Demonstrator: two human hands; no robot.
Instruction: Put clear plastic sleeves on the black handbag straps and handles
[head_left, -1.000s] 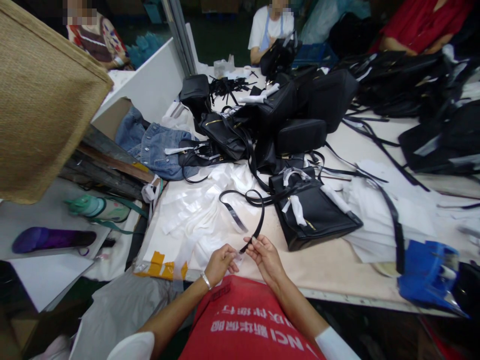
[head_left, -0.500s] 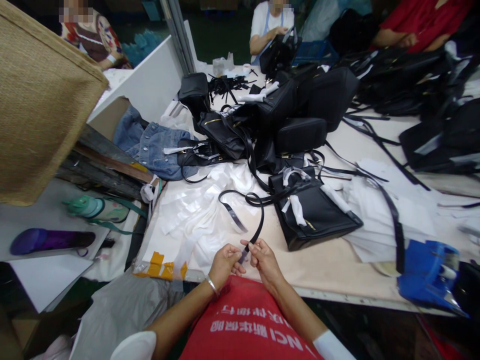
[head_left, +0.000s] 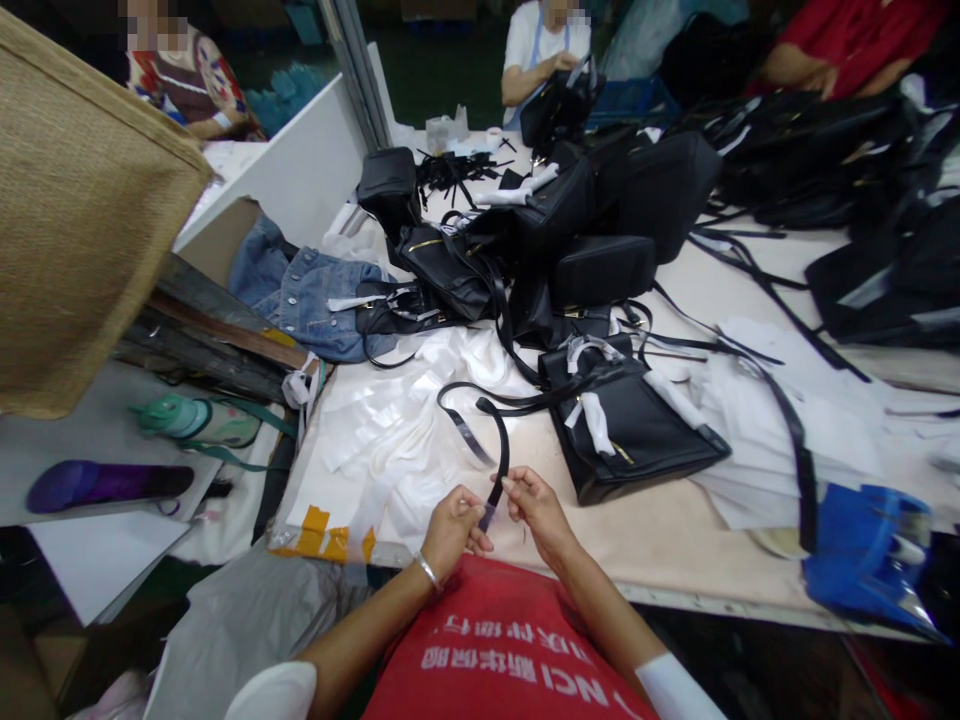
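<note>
Over the table's front edge, my left hand (head_left: pixel 453 530) is closed in a pinch on a black strap (head_left: pixel 503 440) near its lower end. A clear, shiny strip of film (head_left: pixel 489 516) shows around that end. My right hand (head_left: pixel 541 512) pinches the strap's edge slightly higher up, its other fingers curled. From the fingers the strap curves up and away over the table. To the right lies a black handbag (head_left: pixel 637 425) with white wrapping on its handles and a gold zip. White wrapping sheets (head_left: pixel 420 400) are heaped beyond my left hand.
More black bags (head_left: pixel 600 210) are piled farther back. A denim jacket (head_left: pixel 315 295) lies at the left, near bottles (head_left: pixel 112 485) on a lower shelf. A blue container (head_left: pixel 870 550) stands at the right edge. Co-workers sit across the table; one handles a black bag (head_left: pixel 559 105).
The strap's loop beyond my fingers has narrowed and shifted left. My right hand has moved slightly up and right, while my left hand stays nearly in place.
</note>
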